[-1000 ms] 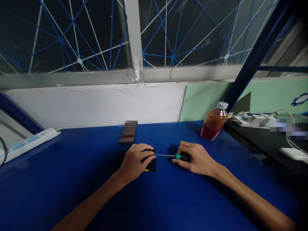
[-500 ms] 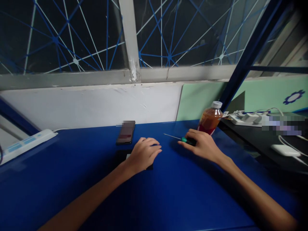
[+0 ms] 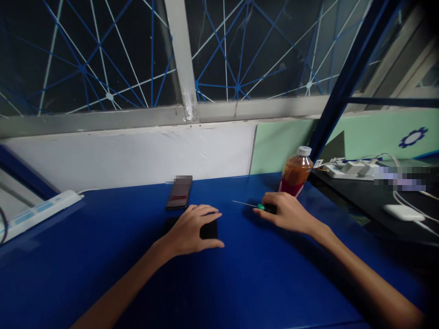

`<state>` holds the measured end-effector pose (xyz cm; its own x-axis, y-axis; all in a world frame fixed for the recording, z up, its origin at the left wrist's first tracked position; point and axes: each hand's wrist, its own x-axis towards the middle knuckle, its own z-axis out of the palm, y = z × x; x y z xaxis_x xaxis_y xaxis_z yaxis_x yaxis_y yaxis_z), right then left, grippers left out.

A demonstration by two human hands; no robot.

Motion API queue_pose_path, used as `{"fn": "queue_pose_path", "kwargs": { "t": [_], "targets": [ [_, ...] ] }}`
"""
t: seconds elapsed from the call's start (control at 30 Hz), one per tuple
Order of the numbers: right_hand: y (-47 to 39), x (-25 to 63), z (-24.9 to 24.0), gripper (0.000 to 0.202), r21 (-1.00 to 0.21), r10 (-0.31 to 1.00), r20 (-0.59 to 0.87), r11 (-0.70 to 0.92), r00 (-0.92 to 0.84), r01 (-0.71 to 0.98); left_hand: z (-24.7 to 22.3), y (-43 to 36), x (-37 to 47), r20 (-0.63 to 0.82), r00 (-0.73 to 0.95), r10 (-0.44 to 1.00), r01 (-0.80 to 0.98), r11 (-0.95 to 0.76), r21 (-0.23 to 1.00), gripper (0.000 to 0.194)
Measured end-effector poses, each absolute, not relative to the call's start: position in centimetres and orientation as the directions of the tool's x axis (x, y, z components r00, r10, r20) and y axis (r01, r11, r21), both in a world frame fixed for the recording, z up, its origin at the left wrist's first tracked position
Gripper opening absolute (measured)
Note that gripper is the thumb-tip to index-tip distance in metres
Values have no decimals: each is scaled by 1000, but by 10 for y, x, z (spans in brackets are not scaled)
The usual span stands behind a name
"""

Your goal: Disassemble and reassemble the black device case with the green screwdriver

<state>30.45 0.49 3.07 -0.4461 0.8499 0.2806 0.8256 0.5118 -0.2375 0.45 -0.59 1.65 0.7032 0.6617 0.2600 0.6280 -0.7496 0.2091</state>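
My right hand [image 3: 283, 211] is closed around the dark handle of a screwdriver [image 3: 261, 207]. Its thin shaft points left, just above the blue table, and a green collar shows at the handle's front. My left hand [image 3: 192, 228] is open, thumb and fingers spread apart, over a flat black object [image 3: 208, 229]. The hand covers much of that object, so its kind cannot be made out. Close behind my left hand lies a phone [image 3: 179, 193]. A tiny dark speck [image 3: 236, 209] is on the table below the screwdriver's tip.
A bottle of orange-brown drink [image 3: 296, 172] stands just behind my right hand. On the left of the blue table [image 3: 219, 288] lies a white power strip [image 3: 43, 213]. At right, a black surface holds another power strip [image 3: 353, 169], cables and a white adapter [image 3: 403, 212].
My left hand has spread its thumb away from its fingers and moved slightly left, uncovering more of the black object. My right hand still holds the screwdriver, nearly unmoved. The view shifted slightly.
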Motion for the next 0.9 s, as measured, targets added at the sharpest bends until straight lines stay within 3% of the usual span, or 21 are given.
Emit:
{"fn": "queue_pose_path", "kwargs": {
  "t": [0.07, 0.3, 0.57, 0.9],
  "targets": [
    [2, 301, 31, 34, -287, 831, 227, 555, -508, 781, 13, -9, -6, 228, 695, 682, 645, -731, 221, 72],
    [-7, 288, 28, 21, -429, 741, 116, 638, -661, 640, 8, -10, -3, 272, 678, 683, 627, -730, 272, 66],
    [-11, 275, 16, 22, -488, 689, 73, 655, -721, 576, 9, -11, -2, 268, 658, 704, 643, -710, 285, 64],
    [-7, 279, 15, 21, -498, 711, 52, 627, -701, 599, 6, -11, -2, 267, 657, 705, 648, -709, 279, 64]
  ]
}}
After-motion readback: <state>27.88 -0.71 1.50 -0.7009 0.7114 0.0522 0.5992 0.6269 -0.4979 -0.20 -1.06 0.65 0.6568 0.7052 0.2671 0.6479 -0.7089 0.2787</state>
